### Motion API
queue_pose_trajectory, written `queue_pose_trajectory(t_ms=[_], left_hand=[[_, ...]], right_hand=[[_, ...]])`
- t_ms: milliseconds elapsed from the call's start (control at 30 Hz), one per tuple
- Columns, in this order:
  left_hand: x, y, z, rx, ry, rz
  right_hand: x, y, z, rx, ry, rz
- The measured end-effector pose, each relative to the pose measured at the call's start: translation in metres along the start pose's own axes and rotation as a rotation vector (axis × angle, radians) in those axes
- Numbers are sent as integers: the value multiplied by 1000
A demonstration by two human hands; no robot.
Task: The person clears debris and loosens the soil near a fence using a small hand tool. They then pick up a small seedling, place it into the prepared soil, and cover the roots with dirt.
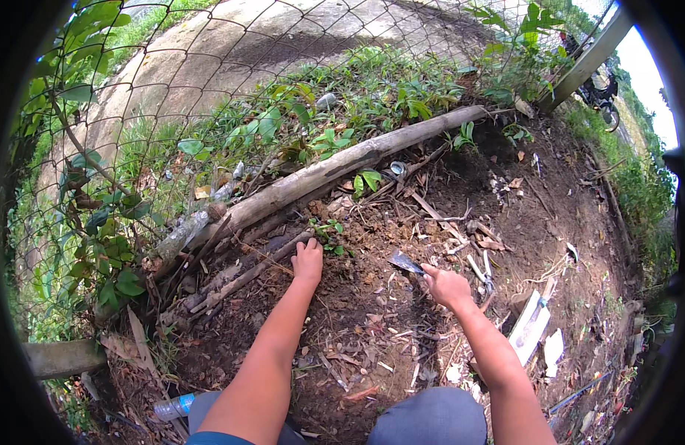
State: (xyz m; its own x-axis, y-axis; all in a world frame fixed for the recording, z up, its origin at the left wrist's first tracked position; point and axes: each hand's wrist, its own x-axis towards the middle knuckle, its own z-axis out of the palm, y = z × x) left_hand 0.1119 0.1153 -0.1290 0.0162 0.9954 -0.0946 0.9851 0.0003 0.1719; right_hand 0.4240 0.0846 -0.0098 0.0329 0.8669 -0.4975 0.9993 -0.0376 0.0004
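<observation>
In my right hand [447, 286] is the handle of a small tool with a flat metal blade [404, 261], like a trowel or a scraper. Its blade points left, close over loose brown soil [370, 261]. My left hand [308, 262] reaches down beside a small green seedling [332, 229], at the upper end of a thin branch [264, 266]. The fingertips are bent out of sight, so whether they grip anything cannot be told. Clumps of turned soil surround the seedling.
A long weathered log [342, 167] lies beyond my hands, before a chain-link fence [209, 61]. Wood scraps [528, 328] and a metal can [398, 168] lie about. Near my left knee rests a plastic bottle [175, 407]. A post [587, 61] leans at the upper right.
</observation>
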Motion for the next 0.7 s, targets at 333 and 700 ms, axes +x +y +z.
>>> queue_pose_trajectory(t_ms=[333, 700], left_hand=[[0, -6, -4, -104, -60, -8], [-3, -11, -15, -165, -99, 4]], right_hand=[[0, -50, -4, -193, 140, -147], [-89, -67, -89, -344, 24, -104]])
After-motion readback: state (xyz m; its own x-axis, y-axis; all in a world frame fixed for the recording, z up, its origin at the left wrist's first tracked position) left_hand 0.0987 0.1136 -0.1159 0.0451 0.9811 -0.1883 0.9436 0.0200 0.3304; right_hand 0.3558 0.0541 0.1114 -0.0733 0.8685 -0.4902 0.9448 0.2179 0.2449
